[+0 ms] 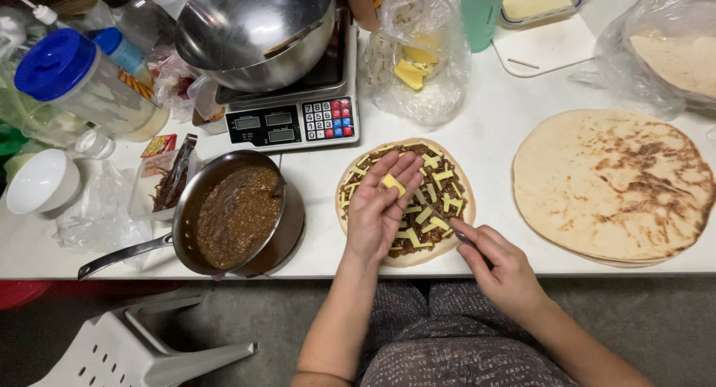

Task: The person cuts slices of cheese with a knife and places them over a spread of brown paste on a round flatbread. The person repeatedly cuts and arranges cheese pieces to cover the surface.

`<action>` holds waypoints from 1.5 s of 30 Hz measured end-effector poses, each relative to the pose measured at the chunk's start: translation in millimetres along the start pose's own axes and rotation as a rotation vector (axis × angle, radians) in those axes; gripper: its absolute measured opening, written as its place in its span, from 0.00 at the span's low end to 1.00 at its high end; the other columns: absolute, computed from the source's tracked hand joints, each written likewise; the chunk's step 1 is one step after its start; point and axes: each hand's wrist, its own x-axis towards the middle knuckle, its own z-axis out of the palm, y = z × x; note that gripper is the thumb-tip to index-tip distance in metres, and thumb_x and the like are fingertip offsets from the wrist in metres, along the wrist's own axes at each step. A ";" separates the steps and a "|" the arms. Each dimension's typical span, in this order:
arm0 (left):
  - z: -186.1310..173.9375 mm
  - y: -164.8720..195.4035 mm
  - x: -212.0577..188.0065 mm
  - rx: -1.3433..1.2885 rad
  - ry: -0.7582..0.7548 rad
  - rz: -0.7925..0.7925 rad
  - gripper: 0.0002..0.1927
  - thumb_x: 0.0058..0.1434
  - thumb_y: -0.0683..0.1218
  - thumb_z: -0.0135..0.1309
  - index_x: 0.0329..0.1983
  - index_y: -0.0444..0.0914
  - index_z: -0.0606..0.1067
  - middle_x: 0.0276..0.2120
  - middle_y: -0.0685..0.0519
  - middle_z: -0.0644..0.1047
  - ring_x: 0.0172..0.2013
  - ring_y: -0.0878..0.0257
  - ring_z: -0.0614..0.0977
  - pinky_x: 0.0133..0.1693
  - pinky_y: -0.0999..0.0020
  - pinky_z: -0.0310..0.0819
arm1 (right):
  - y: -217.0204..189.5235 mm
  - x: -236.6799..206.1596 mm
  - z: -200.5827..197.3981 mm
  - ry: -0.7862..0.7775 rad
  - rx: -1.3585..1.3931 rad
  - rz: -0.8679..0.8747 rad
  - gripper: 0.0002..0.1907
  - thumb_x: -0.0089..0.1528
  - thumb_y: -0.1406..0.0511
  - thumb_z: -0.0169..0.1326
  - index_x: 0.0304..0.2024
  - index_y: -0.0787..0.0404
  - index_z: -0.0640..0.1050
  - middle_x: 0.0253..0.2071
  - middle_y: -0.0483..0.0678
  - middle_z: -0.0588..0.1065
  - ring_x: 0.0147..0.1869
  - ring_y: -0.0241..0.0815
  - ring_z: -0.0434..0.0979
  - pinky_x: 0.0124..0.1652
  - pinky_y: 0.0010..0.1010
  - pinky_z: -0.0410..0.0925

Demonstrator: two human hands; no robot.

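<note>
A round flatbread (455,241) lies on the white table (485,126), topped with brown filling and several yellow cheese strips. My left hand (379,208) hovers palm-up over its left half with a yellow cheese piece (393,184) resting on the fingers. My right hand (501,266), at the flatbread's lower right edge, grips a small knife (440,217) whose blade reaches over the topping toward the left hand.
A pan of brown filling (237,215) sits left of the flatbread. Behind are a scale (294,122) carrying a steel bowl (257,33), a bag of cheese (418,63) and a teal cup (481,10). A plain flatbread (611,186) lies right. A white chair (134,350) stands below.
</note>
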 end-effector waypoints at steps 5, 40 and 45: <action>-9.4 1.1 -10.0 -0.008 -0.092 0.081 0.24 0.69 0.33 0.43 0.70 0.29 0.62 0.67 0.35 0.67 0.70 0.43 0.67 0.71 0.50 0.64 | -26.2 3.6 1.1 -0.001 -0.060 0.002 0.22 0.62 0.68 0.57 0.60 0.59 0.76 0.31 0.48 0.74 0.25 0.37 0.71 0.28 0.28 0.68; -35.4 3.7 -28.7 -0.004 -0.328 0.189 0.22 0.74 0.34 0.47 0.70 0.34 0.67 0.67 0.39 0.72 0.70 0.45 0.70 0.75 0.43 0.60 | -42.2 4.3 -0.7 0.013 -0.079 -0.178 0.23 0.60 0.72 0.57 0.59 0.61 0.77 0.32 0.48 0.75 0.26 0.36 0.74 0.28 0.28 0.68; -43.0 8.3 -28.4 0.018 -0.342 0.199 0.22 0.74 0.34 0.46 0.71 0.34 0.68 0.67 0.39 0.72 0.70 0.44 0.70 0.76 0.44 0.59 | -45.2 10.0 8.1 0.022 -0.090 -0.168 0.23 0.60 0.73 0.57 0.58 0.62 0.77 0.32 0.48 0.75 0.25 0.36 0.74 0.27 0.28 0.68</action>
